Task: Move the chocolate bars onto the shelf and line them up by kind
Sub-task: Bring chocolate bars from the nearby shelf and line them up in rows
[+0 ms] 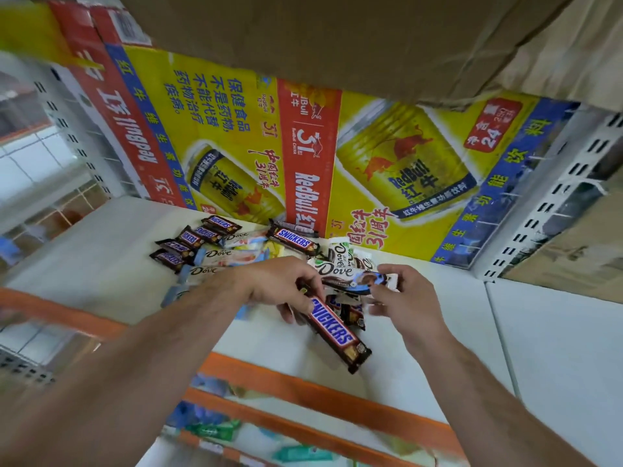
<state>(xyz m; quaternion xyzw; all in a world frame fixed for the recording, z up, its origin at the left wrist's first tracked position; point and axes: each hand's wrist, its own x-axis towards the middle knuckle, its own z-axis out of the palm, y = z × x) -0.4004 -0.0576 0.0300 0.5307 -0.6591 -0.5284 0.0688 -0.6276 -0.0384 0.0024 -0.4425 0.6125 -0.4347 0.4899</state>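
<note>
On the shelf (387, 375), far left, lie sorted Snickers bars (188, 241). My left hand (279, 284) has its fingers closed on a Snickers bar (333, 332). My right hand (404, 298) pinches a Dove bar (340, 276). I am still sorting. Next, I think each bar must join its kind.

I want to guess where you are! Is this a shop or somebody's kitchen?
Probably a shop. There's a white metal shelf with slotted uprights, lots of Snickers bars and Dove bars lying together, and a big Red Bull carton behind them.
</note>
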